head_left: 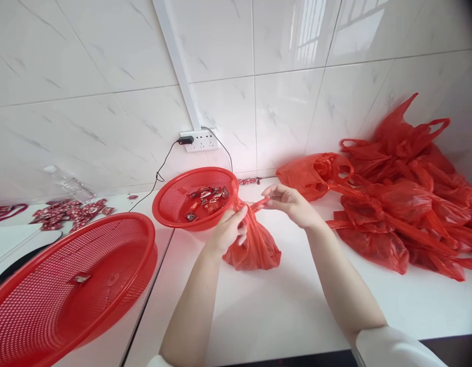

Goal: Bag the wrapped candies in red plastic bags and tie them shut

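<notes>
A red plastic bag [259, 247] with a full, rounded bottom rests on the white table, its neck gathered upward. My left hand [230, 229] is closed around the gathered neck on its left side. To the right, my right hand [287, 204] pinches a twisted strip of the same bag, pulled out sideways. Just behind my left hand is a round red basket [171, 214] with several small wrapped pieces [211, 199] inside. What the bag contains is hidden by the plastic.
A larger red basket [136, 265] at the left holds one wrapped piece [81, 278]. Red-and-white packets [63, 214] and a clear bottle [73, 186] lie behind it. Several red bags [408, 199] are piled at the right. A power strip [201, 140] is on the wall.
</notes>
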Motion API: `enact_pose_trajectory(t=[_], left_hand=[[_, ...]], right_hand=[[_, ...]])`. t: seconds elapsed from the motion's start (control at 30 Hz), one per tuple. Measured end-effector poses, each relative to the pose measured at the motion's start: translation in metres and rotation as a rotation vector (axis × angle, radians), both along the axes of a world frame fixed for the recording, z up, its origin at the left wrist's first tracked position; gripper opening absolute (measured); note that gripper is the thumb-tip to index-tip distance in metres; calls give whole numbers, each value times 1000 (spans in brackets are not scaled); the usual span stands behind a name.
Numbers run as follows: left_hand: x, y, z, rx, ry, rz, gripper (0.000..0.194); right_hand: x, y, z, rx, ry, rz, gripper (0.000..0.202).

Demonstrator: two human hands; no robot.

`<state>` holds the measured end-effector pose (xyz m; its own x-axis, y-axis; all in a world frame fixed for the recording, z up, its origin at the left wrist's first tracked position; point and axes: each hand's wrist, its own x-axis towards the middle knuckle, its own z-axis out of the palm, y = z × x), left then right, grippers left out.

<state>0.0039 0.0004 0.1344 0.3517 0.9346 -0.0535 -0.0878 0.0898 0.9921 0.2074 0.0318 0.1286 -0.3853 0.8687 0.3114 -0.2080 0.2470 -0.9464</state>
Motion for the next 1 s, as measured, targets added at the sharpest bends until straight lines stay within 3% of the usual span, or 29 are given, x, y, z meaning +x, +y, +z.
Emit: enact_pose_trajectory(t=[0.1, 0.2, 0.3, 0.37, 0.43, 0.53, 0.67, 0.77, 0.87, 1.0], left_hand=[[-6, 9, -2, -67, -155, -71, 42], [-10, 19, -7, -189, -246, -116, 44], [-12, 25, -10, -256, -309, -65, 38], [-14, 25, -9, -247, -320, -44, 33], [-16, 22, -6, -183, -292, -42, 26], [-17, 12, 2, 27, -146, -70, 11], [-11, -3, 13, 262, 174, -225, 5], [-6, -11, 17, 373, 335, -278, 7], [-4, -14, 17, 476, 440, -238, 13], [-6, -12, 13, 574, 575, -46, 24]], right_hand=[[9, 5, -1, -88, 75, -142, 20], [10, 2, 1, -38, 138, -198, 18], [11, -8, 7, 85, 117, -39, 15], [14, -15, 11, 147, -21, 123, 12], [19, -20, 14, 184, -208, 220, 9], [23, -22, 16, 228, -359, 243, 9], [18, -16, 10, 245, -183, 119, 14], [7, -13, 3, 204, -171, 188, 31], [-5, -14, -2, 215, -264, 278, 37], [-18, -17, -4, 221, -305, 156, 24]])
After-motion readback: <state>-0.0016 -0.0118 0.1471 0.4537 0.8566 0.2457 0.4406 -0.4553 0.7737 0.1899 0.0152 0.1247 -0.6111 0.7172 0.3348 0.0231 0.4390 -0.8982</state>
